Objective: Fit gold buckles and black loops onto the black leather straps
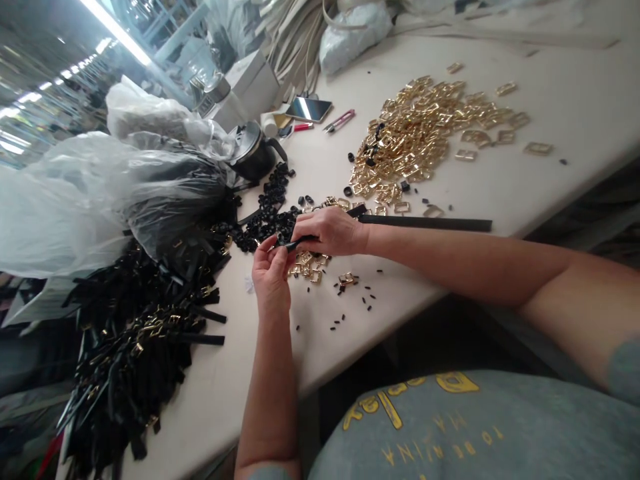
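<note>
My right hand (330, 231) is closed around the end of a long black strap (425, 223) that runs off to the right across the white table (560, 113). My left hand (271, 270) pinches the strap's tip from below, fingers pressed together, just under the right hand. A few gold buckles (306, 263) lie right beneath both hands. A heap of small black loops (267, 217) sits just beyond my fingers.
A big pile of gold buckles (425, 130) covers the far middle of the table. Finished black straps with buckles (135, 333) are heaped at the left under clear plastic bags (85, 193). A phone (309, 109), snips (339, 121) and a dark kettle (253, 153) lie behind.
</note>
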Available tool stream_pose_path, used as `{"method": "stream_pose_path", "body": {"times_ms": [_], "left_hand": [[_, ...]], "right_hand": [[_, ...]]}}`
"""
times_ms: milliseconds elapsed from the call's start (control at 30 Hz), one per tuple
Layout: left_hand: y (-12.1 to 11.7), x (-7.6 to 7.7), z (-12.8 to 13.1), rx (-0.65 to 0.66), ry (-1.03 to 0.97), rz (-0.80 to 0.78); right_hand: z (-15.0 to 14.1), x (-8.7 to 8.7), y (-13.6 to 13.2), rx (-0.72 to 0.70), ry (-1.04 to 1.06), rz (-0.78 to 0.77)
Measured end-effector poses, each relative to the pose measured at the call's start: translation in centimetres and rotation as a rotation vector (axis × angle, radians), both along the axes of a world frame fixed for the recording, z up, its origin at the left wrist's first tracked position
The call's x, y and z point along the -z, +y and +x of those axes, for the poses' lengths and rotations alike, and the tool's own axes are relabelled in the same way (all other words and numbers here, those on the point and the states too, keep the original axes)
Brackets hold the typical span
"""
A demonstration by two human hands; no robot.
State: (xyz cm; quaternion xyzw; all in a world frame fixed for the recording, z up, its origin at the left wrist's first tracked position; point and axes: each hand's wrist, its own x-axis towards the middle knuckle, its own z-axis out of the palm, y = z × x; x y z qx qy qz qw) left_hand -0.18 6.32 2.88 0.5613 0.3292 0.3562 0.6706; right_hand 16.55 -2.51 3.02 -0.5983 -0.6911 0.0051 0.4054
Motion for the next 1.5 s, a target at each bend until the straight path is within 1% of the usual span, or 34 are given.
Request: {"method": "stream_pose_path", "body": {"times_ms": [67, 100, 167, 233, 300, 367, 467, 600, 700, 767, 833, 967, 1100, 1233, 1300, 1367, 1433, 1500], "left_hand": [[-0.2, -0.1, -0.3, 0.027, 0.06, 0.066], [-0.5, -0.2, -0.4, 0.077, 0.106, 0.116], [-1.6, -0.4, -0.6, 0.264, 0.238, 0.264], [-2.9, -0.5, -0.5, 0.489, 0.381, 0.478], [-4.1, -0.3, -0.3, 0.634, 0.479, 0.706], [-4.7, 0.0, 0.0, 0.69, 0.526, 0.854], [-4.8, 0.3, 0.4, 0.707, 0.537, 0.93], [-4.4, 0.3, 0.4, 0.711, 0.526, 0.928], [-4.3, 0.2, 0.4, 0.687, 0.476, 0.842], [-4.3, 0.2, 0.3, 0.694, 0.436, 0.804], [-4.4, 0.0, 0.2, 0.713, 0.434, 0.863], [-4.4, -0.3, -0.1, 0.743, 0.478, 1.079], [-4.5, -0.4, -0.2, 0.768, 0.465, 1.149], [-4.7, 0.0, -0.1, 0.715, 0.461, 1.159], [-4.6, 0.3, 0.0, 0.669, 0.473, 1.098], [-4.5, 0.4, 0.0, 0.587, 0.475, 0.984], [-4.2, 0.5, -0.1, 0.471, 0.436, 0.791], [-3.7, 0.4, -0.2, 0.346, 0.357, 0.534]], "right_hand": [[0.5, -0.3, 0.0, 0.047, 0.017, -0.002], [0.7, -0.5, 0.0, 0.077, 0.029, 0.004], [1.2, -0.9, 0.0, 0.131, 0.045, 0.02], [1.4, -1.2, -0.1, 0.162, 0.048, 0.033], [1.4, -1.3, -0.2, 0.167, 0.045, 0.038], [1.3, -1.3, -0.2, 0.166, 0.037, 0.039], [1.2, -1.2, -0.2, 0.165, 0.023, 0.037], [1.2, -1.1, -0.1, 0.163, 0.014, 0.036], [1.3, -1.1, 0.0, 0.161, 0.01, 0.019], [1.4, -1.1, -0.1, 0.162, 0.011, 0.005], [1.4, -1.1, -0.1, 0.165, 0.011, -0.002], [1.4, -1.0, -0.1, 0.165, 0.016, 0.002], [1.3, -0.8, 0.0, 0.171, 0.016, -0.007], [1.3, -0.8, 0.1, 0.182, 0.009, -0.012], [1.4, -0.8, 0.1, 0.185, 0.002, -0.009], [1.5, -0.9, 0.0, 0.183, -0.008, 0.0], [1.5, -0.9, 0.0, 0.177, -0.019, 0.016], [1.4, -0.9, 0.0, 0.167, -0.032, 0.034]]}}
